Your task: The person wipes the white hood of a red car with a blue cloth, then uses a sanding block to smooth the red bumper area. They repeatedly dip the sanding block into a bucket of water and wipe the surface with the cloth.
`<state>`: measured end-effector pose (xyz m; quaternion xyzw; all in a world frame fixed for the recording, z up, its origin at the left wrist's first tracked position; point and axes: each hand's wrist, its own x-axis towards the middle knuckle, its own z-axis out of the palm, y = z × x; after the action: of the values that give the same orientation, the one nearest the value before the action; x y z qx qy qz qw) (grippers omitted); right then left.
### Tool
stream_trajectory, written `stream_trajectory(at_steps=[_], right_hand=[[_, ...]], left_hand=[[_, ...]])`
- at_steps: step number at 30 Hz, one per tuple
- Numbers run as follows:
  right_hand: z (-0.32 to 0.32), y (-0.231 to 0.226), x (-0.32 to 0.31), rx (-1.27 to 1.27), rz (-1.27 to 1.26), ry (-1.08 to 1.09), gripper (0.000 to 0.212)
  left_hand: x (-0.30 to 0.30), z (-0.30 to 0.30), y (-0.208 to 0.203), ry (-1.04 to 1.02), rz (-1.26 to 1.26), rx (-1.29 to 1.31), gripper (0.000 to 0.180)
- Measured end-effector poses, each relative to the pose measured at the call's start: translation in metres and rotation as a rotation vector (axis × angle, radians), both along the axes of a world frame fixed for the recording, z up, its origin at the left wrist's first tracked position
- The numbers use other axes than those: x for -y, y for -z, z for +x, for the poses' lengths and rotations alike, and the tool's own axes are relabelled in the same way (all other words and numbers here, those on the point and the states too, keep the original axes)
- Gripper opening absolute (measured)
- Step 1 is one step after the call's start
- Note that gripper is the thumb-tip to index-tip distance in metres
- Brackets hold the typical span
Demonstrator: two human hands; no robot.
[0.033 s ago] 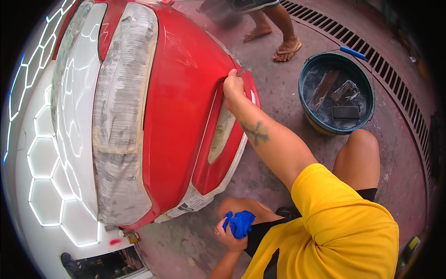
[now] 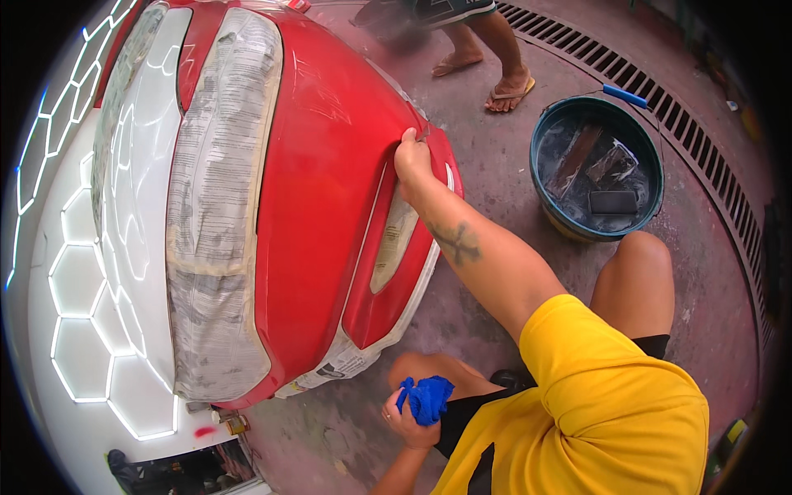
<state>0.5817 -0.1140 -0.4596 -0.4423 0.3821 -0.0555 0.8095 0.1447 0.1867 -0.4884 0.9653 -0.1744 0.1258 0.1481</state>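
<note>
A red car bumper [image 2: 318, 157] lies ahead of me, with masking paper [image 2: 216, 165] taped along it. Near its far right corner, by the upper end of a long recess, my right hand [image 2: 412, 159] has its fingers curled against the red surface. A small dark grey sliver shows at those fingertips; what it is stays unclear, as the hand covers most of it. Low in front of my body, by my bent knee, my left hand [image 2: 406, 422] is closed around a bunched blue cloth [image 2: 429, 399].
On the right stands a dark green bucket [image 2: 536, 165] with a blue handle grip, holding murky water and several flat blocks. A floor drain grate [image 2: 693, 124] curves behind it. Another person's sandalled foot [image 2: 510, 95] is at the top. Hexagonal lights reflect in the white panel [image 2: 144, 330] at left.
</note>
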Motion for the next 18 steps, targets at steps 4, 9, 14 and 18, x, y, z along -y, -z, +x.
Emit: stream_trajectory(at_steps=[4, 9, 14, 18], right_hand=[[-0.020, -0.004, -0.015, 0.187, 0.041, 0.034, 0.079], [-0.047, -0.014, 0.027, 0.258, 0.217, 0.033, 0.073], [-0.119, -0.014, 0.039, 0.668, 0.070, 0.224, 0.062], [-0.147, 0.014, 0.066, 0.288, -0.448, 0.024, 0.050]], left_hand=[[0.000, 0.003, 0.002, -0.012, -0.054, 0.062, 0.065], [0.002, 0.002, -0.001, -0.037, -0.050, 0.039, 0.055], [-0.003, 0.007, 0.002, -0.044, -0.092, 0.037, 0.055], [-0.004, 0.006, -0.001, -0.036, -0.111, 0.044, 0.054]])
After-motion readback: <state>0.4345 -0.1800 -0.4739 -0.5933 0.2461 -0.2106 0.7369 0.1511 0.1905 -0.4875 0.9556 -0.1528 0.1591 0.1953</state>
